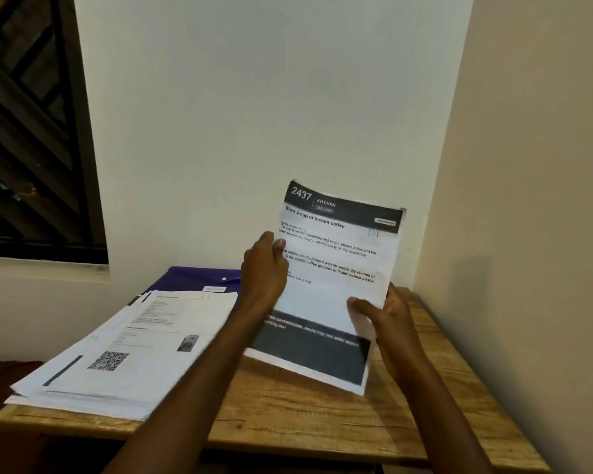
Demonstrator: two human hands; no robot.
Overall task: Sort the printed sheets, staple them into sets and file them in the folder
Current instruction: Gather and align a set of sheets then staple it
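A dark window [31, 124] with slatted bars fills the left wall. Below it, on the wooden tabletop [305, 415], lies a loose pile of printed sheets [134, 347], the top one showing a square code and a small photo. Behind the pile, a purple folder [192, 278] lies flat against the wall. The left hand [264, 271] holds the left edge of a raised sheet [336, 268], thumb on the front, its grip closed on the paper. This sheet reads "2437 Kitchen" and tilts above the tabletop. The right hand [387, 319] pinches its lower right edge.
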